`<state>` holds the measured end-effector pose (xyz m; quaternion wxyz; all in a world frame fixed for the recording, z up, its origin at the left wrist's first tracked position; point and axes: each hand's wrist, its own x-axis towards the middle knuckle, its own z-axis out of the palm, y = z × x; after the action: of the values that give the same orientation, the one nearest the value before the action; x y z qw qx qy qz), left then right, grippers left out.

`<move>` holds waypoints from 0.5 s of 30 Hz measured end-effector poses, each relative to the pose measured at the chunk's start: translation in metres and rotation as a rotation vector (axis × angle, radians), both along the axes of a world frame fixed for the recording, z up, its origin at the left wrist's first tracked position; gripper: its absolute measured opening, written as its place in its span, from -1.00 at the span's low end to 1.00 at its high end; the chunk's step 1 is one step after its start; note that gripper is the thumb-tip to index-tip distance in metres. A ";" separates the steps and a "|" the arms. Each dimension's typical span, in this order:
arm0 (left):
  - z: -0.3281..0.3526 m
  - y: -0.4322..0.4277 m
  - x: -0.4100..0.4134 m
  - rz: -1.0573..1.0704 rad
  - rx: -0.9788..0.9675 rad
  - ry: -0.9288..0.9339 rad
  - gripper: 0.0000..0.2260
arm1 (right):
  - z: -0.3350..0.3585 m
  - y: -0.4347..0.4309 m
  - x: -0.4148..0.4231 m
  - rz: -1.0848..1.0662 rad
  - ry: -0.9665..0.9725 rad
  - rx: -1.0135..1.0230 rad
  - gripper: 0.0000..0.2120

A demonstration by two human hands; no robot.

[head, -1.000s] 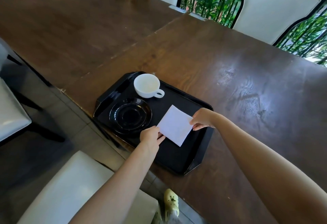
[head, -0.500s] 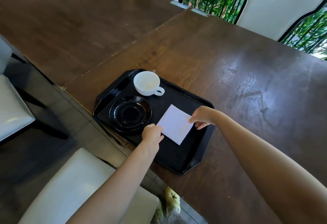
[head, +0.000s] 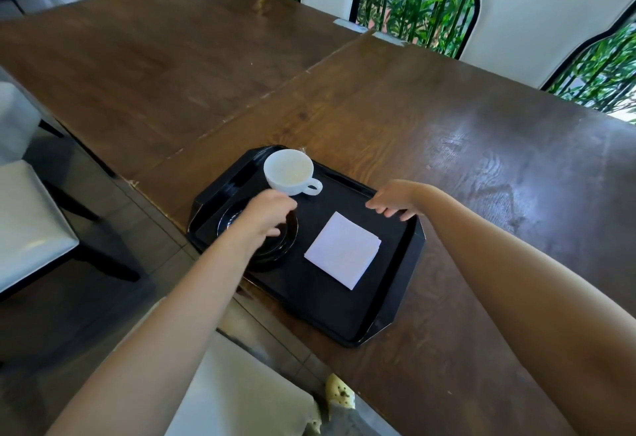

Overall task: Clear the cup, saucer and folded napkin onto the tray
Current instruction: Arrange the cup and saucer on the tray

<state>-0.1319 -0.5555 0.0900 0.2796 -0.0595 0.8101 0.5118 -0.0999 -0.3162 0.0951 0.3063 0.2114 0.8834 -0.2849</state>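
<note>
We judge the task to be all but finished: every one of the three things to be cleared already lies within the rim of the black tray point(head: 411, 249), which sits at the near edge of the brown wooden surface point(head: 447, 132).

The white cup point(head: 289, 170) stands upright at the far left of the tray, handle pointing to the right, and looks empty. The black saucer point(head: 287, 239) lies just in front of it, partly hidden under our left hand point(head: 266, 213). The folded napkin point(head: 344, 249) lies flat in the middle of the tray, to the right of the saucer and apart from it.

Our left hand hovers over the saucer with its fingers curled loosely downward, close under the cup; we cannot tell whether it touches either one, and it does not appear to pinch anything. Our right hand point(head: 392, 199) hangs over the far rim of the tray, fingers loosely spread and pointing left, holding nothing.

What may be left, in our judgement, is only tidying, such as setting the cup on its saucer, or lifting the tray away; the clearing itself looks done.

Counted: one tray, one cup, one saucer, one napkin. Two white-backed chairs point(head: 537, 19) stand beyond the surface, and a white seat point(head: 31, 222) shows at the left.
</note>
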 end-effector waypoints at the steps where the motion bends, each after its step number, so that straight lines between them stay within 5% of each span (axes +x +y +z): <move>1: 0.000 0.000 -0.013 0.016 -0.035 0.045 -0.73 | 0.001 -0.001 -0.004 0.032 0.020 0.025 -0.60; 5: -0.008 -0.004 -0.057 0.046 -0.204 0.243 -0.79 | 0.000 -0.011 -0.022 0.207 0.114 0.119 -0.59; 8: -0.018 -0.008 -0.083 0.044 -0.285 0.255 -0.61 | -0.009 -0.018 -0.038 0.281 0.183 0.149 -0.56; 15: -0.035 0.002 -0.123 0.025 -0.192 0.195 -0.62 | -0.047 -0.036 -0.066 0.218 0.329 0.055 -0.52</move>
<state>-0.2546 -0.5535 0.0547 0.1863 -0.0459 0.8778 0.4388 -0.1656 -0.3524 0.0482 0.1808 0.0734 0.9467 -0.2565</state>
